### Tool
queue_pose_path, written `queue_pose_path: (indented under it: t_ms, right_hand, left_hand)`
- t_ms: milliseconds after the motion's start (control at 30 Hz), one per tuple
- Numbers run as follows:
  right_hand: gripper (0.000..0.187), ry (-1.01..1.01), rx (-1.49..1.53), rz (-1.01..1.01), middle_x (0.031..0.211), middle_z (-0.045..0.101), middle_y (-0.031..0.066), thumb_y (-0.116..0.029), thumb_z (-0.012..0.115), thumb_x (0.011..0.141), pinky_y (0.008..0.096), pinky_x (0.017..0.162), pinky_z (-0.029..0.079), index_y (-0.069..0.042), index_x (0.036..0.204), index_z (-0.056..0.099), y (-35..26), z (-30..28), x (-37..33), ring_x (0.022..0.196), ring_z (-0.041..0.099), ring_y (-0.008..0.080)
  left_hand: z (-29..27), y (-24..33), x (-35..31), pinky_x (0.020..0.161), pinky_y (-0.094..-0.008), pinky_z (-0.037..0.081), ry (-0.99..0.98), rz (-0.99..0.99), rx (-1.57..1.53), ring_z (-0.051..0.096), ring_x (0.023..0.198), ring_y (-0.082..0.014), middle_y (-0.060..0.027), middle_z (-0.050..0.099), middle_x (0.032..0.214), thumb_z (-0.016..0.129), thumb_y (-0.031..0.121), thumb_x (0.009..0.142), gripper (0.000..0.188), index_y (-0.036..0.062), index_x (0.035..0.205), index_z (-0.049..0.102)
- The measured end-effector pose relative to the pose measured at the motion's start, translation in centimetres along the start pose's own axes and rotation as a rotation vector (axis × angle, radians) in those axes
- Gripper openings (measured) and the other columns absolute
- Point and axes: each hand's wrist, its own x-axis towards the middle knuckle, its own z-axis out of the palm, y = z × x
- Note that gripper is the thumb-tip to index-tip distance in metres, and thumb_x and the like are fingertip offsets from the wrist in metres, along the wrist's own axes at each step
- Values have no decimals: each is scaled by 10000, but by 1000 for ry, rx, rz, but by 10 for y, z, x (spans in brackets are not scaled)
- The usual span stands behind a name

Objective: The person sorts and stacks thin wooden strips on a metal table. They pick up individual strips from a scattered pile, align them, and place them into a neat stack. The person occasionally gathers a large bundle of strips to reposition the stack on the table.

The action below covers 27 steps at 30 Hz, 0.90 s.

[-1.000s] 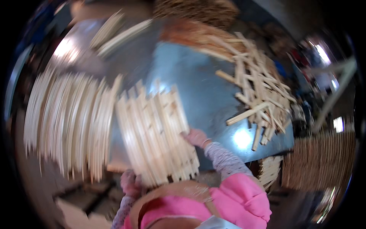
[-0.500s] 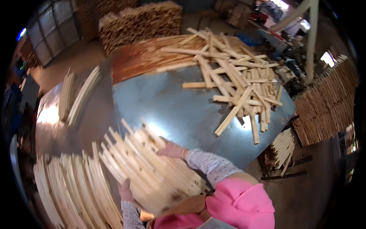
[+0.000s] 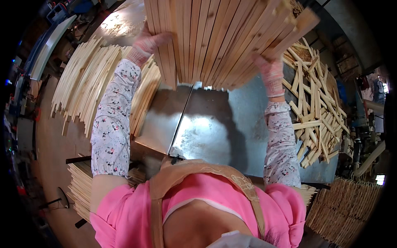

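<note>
A wide bundle of wooden strips [image 3: 211,45] is raised above the metal table, squeezed edge to edge between my two gloved hands. My left hand [image 3: 148,45] is closed on the bundle's left side, its thumb across the outer strips. At the right side my right hand [image 3: 269,68] grips the edge, its fingertips partly hidden and a little blurred. The strips' lower ends form an uneven line, and the far ends run out of view at the top. Beside my left forearm, pale strips [image 3: 89,78] lie in rows on the table.
A loose, crisscrossed heap of sticks [image 3: 316,107] lies on the right of the metal table [image 3: 206,136]. Stacked strips [image 3: 80,186] stand low at the left, below table height. A tall stack of wood [image 3: 343,211] stands at the lower right.
The bundle has gone from low at the table's near side to high in front of me, held by both hands. My view has turned, and both arms are now stretched forward.
</note>
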Motion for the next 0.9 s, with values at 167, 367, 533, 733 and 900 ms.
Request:
queue_pose_path:
  t_ms: [167, 367, 533, 733, 900]
  right_hand:
    - [643, -55, -131, 131, 1402, 688, 118, -96, 826, 952, 407, 1008, 598, -34, 1509, 509, 91, -13, -82, 1217, 689, 243]
    - [695, -153, -415, 32, 1544, 597, 148, -257, 704, 1044, 403, 1096, 544, -72, 1633, 386, 22, 31, -237, 1382, 599, 284]
    - [681, -389, -838, 181, 1571, 572, 181, -356, 637, 1074, 413, 1142, 509, -96, 1651, 385, 123, 27, -385, 1440, 555, 345]
    - [630, -480, -916, 529, 1455, 632, 287, -368, 609, 1040, 467, 1115, 507, -74, 1589, 513, 78, 78, -420, 1351, 590, 464]
    - [494, -133, -519, 678, 1305, 730, 279, -331, 560, 1066, 438, 1048, 537, -51, 1464, 645, 92, 102, -434, 1249, 681, 444]
  left_hand:
    - [-5, -68, -79, 1115, -478, 571, -146, -48, -132, 653, 1325, -303, -141, 642, 1470, 839, 2, 918, 813, 90, 1604, 413]
    - [-28, -103, -219, 1275, -459, 402, -371, 43, -491, 495, 1499, -282, -128, 451, 1677, 769, 341, 1026, 794, 100, 1666, 366]
    - [-52, -168, -315, 1146, -445, 513, -258, -102, 597, 641, 1316, -309, -169, 635, 1464, 712, 353, 1018, 673, 57, 1581, 492]
    - [-74, -163, -381, 1053, -500, 556, -416, -544, 1362, 704, 1211, -412, -250, 731, 1279, 569, 166, 1005, 620, 132, 1614, 455]
    - [-53, -154, -375, 1138, -499, 492, -173, -600, 1046, 637, 1317, -437, -259, 677, 1405, 551, 227, 1012, 617, 124, 1614, 468]
